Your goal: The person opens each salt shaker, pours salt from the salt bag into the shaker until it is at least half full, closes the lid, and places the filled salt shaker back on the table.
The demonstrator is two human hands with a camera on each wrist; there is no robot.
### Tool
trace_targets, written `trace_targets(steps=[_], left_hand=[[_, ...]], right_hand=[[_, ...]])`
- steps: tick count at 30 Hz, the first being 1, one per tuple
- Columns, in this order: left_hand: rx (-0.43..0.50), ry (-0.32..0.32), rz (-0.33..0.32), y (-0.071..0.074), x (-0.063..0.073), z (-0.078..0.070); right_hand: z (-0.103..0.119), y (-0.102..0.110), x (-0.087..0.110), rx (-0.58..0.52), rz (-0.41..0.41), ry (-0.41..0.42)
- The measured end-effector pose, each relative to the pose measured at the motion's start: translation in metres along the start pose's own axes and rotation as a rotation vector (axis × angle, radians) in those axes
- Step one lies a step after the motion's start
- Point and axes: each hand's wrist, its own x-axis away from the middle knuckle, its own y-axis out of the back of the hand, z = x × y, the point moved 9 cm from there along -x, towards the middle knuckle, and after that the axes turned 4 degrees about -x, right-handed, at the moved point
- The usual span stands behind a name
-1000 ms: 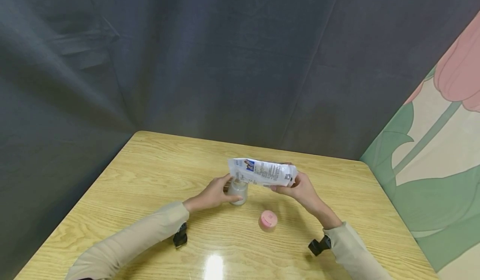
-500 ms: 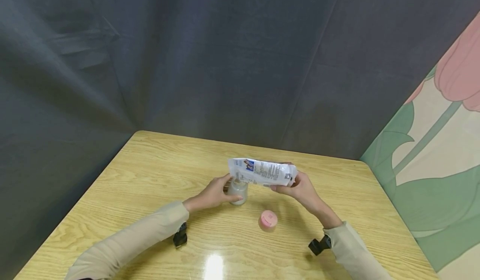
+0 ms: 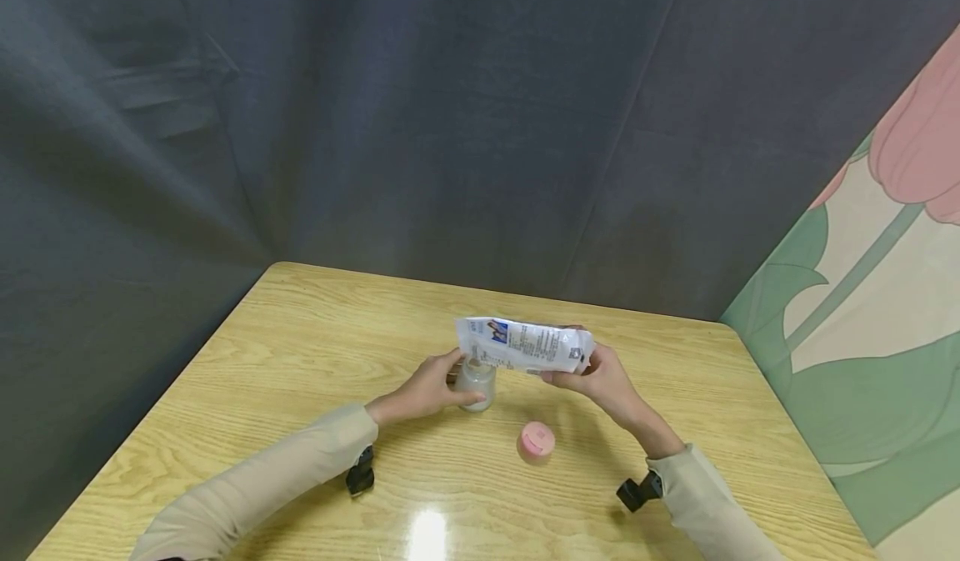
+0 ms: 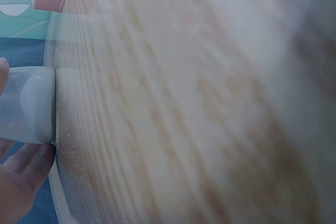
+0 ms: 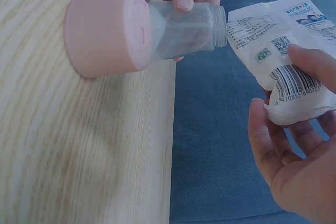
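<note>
The right hand [image 3: 611,384] grips a printed white packet [image 3: 525,345], probably light, pliable and best held by its barcoded end, tilted at the mouth of a clear jar [image 3: 477,389], likely rigid, slippery, which the left hand [image 3: 426,389] clasps round its body on the table [image 3: 322,328].

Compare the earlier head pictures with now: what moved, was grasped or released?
Nothing visibly moved, was taken hold of or let go. The left hand still holds the jar, the right hand still holds the white packet at the jar's mouth, and the pink lid stays on the table.
</note>
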Motion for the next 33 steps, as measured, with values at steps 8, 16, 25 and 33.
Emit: trace_targets(steps=[8,16,25,33], left_hand=[[-0.006,0.010,0.001,-0.0004,-0.0003,0.0017],[-0.001,0.005,-0.003,0.0000,-0.0007,0.0014],[0.007,-0.011,-0.004,-0.0003,0.0000,0.0010],[-0.011,-0.010,-0.009,-0.0004,-0.0003,0.0015]], right_hand=[[0.0011,-0.0001,0.0001,0.011,0.000,0.004],[0.0007,0.0000,0.0003,0.019,0.003,0.003],[0.0021,0.0003,0.0003,0.040,-0.007,0.000],[0.0037,0.0000,0.0000,0.047,-0.011,0.010]])
